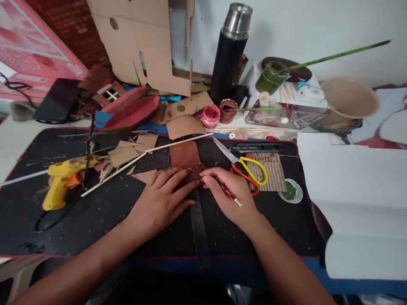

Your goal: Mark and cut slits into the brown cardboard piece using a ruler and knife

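Observation:
My left hand (159, 197) lies with its fingers stretched out over a brown-painted piece of cardboard (184, 154) and the upper end of a clear ruler (199, 231). The ruler runs down toward the mat's front edge. In my right hand (233, 195) is a red and black pencil (227, 191), its tip down by the right side of the brown piece. Part of that piece is hidden under my fingers. Right of my right hand lie scissors (237, 159) with yellow and orange handles, partly over a corrugated cardboard piece (267, 173).
A yellow glue gun (65, 180), a thin wooden stick (124, 168) and cardboard scraps (125, 152) lie left on the black mat (104, 224). Behind stand a black flask (227, 59), paint jars (211, 116) and a green jar (270, 78) with a brush. A utility knife (256, 147) lies right.

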Tool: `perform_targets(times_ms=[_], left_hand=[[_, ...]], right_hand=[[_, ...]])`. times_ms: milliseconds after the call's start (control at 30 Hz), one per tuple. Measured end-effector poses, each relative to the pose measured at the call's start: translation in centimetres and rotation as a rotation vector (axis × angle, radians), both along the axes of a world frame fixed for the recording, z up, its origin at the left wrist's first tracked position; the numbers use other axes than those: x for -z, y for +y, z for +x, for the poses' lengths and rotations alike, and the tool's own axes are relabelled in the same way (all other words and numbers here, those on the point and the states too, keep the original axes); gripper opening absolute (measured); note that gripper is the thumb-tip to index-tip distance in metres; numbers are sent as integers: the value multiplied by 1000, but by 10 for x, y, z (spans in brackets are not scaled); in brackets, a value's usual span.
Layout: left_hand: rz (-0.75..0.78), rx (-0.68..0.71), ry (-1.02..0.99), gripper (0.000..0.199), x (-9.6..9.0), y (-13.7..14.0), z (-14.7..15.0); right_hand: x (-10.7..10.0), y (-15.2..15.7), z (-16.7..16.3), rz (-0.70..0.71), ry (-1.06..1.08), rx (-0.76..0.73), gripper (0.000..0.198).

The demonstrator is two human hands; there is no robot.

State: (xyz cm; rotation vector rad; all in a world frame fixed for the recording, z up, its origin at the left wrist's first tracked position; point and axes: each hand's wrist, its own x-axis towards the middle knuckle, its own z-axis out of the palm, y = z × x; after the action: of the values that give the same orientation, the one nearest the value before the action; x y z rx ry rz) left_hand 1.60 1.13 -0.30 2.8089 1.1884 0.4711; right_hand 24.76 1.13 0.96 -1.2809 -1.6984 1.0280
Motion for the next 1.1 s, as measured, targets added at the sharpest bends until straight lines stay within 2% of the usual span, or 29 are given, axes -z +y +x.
perform_targets(times_ms=[1100], left_hand=[[3,11,3,41,0,0,-1]], right_hand=[[-4,0,1,12,-21,-20,20]])
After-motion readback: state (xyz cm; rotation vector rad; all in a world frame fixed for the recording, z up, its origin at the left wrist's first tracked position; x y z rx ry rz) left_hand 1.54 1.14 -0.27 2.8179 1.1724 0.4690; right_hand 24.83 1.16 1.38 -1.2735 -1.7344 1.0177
